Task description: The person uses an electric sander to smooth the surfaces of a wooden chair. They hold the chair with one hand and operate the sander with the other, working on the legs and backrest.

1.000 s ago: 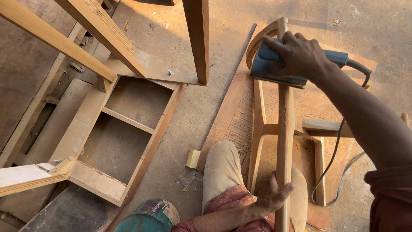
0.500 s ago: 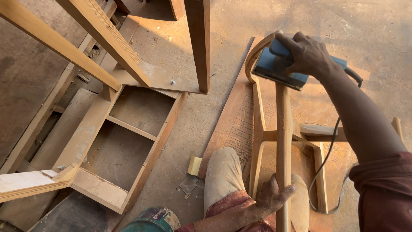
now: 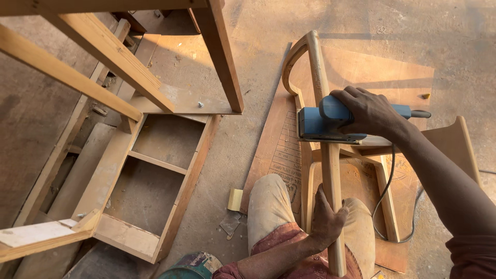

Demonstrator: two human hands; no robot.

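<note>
Head camera view, looking down at your two hands and a wooden chair frame (image 3: 330, 170) lying on a plywood sheet (image 3: 361, 67) on a dusty concrete floor (image 3: 454, 31). Your right hand (image 3: 369, 111) is closed over the top of a blue electric sander (image 3: 323, 123), fingers curled around its rounded handle. The sander sits flat on a long pale leg of the chair frame, about midway along it, to the right of centre. A dark power cord (image 3: 387, 206) trails from the sander's right end, down past your right forearm and across the sheet.

Your left hand (image 3: 326, 217) is nearer to you, fingers wrapped around the same leg below the sander, thumb on the leg's right side. The leg runs between your knees, which are in pale dusty trousers (image 3: 268, 206). The far end of the frame bends into a curved piece at the far edge of the plywood.

To the left lies an open rectangular wooden frame (image 3: 150, 196) with a crossbar, flat on the floor. Above it, closer to the camera, slanted wooden rails and an upright post (image 3: 219, 57) cross the upper left. A small pale wood block (image 3: 235, 199) rests on the floor just left of your left knee. A green round container (image 3: 191, 266) shows at the near edge.
</note>
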